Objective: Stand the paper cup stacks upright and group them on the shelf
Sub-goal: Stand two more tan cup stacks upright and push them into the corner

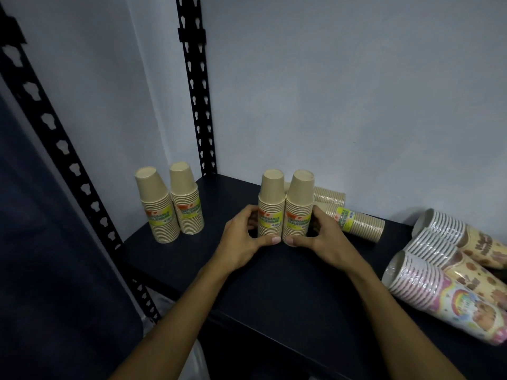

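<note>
Right in the middle of the dark shelf (274, 283), a person is holding a pair of kraft cup stacks (285, 207) that are standing upside-down, side by side and touching. The left hand (241, 239) is cupping the left stack's base with the thumb stretched across the front, and the right hand (318, 237) is doing the same on the right stack — both are wrapped around the stacks rather than open, thumbs nearly meeting low down in front. Off to the left, near the black slotted post (196, 91), another upright pair (171, 207) is already standing, well apart from the one in hand. Behind the right hand, two more kraft stacks (354, 218) are lying on their sides against the wall, and over at the right edge the printed party cup stacks (450, 270) are lying down too. So the job looks maybe a third done, judging by what's still flat. For this step, the trick is probably keeping the grip low near the wide rims and sliding the pair as one unit toward the left pair — pushing from higher up is asking for a topple, since these are tall and light. Keeping the two pressed together while they're moving should help them brace each other, and easing off only once they're sitting flat.
</note>
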